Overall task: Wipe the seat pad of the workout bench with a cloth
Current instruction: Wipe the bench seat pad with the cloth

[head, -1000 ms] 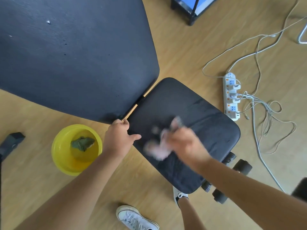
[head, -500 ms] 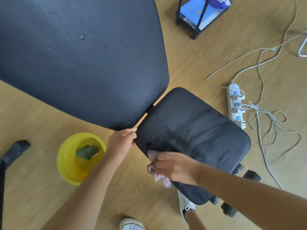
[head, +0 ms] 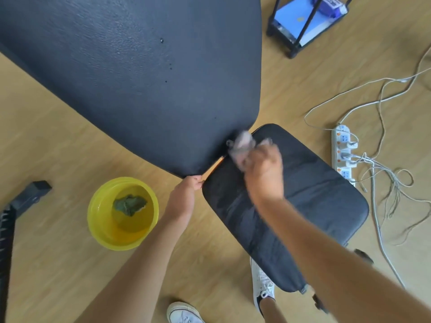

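Note:
The black seat pad (head: 310, 199) of the workout bench lies at centre right, with damp streaks on it. My right hand (head: 264, 173), blurred by motion, is shut on a pale pink cloth (head: 242, 145) pressed at the pad's far corner, where it meets the large black back pad (head: 130, 73). My left hand (head: 184, 199) grips the seat pad's left corner by the gap between the two pads, fingers curled over the edge.
A yellow basin (head: 102, 229) with water and a green cloth (head: 129, 205) sits on the wooden floor at left. A white power strip (head: 342, 152) and tangled cables (head: 384, 183) lie right. A black stand (head: 300, 22) is at top right. My white shoes (head: 262, 283) are below the seat.
My right hand has swept the cloth from the pad's near left edge up to its far corner. The left hand has stayed at the pad's left corner.

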Demonstrator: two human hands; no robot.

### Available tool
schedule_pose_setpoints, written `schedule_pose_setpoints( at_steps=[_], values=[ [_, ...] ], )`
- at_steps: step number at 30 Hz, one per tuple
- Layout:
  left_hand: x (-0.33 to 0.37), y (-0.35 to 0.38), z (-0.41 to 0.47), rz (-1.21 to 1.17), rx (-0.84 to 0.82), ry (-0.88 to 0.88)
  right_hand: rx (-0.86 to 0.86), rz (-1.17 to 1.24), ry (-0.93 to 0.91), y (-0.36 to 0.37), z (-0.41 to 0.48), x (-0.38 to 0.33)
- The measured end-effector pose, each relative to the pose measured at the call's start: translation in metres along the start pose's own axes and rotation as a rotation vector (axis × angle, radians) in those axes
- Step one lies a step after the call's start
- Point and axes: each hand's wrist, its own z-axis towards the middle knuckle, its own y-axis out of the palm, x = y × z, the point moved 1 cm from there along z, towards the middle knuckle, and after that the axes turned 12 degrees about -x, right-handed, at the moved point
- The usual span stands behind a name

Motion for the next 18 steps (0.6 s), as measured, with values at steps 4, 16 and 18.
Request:
schedule_pose_setpoints(
  at_steps=[4, 16, 18],
  values=[
    [0.002, -0.004, 0.01, -0.037, 0.001, -0.073, -0.239, -0.177, -0.646, 0.027, -0.03, -0.036],
    [0.023, 0.024, 0.002, 0.938, 0.167, 0.103, -0.478, -0.177, -0.069, -0.05, 0.109, 0.056],
    [0.025, 0.026, 0.005, 1.02, 0.175, 0.113, -0.387, -0.067, 0.109, -0.07, 0.09, 0.094]
  ],
)
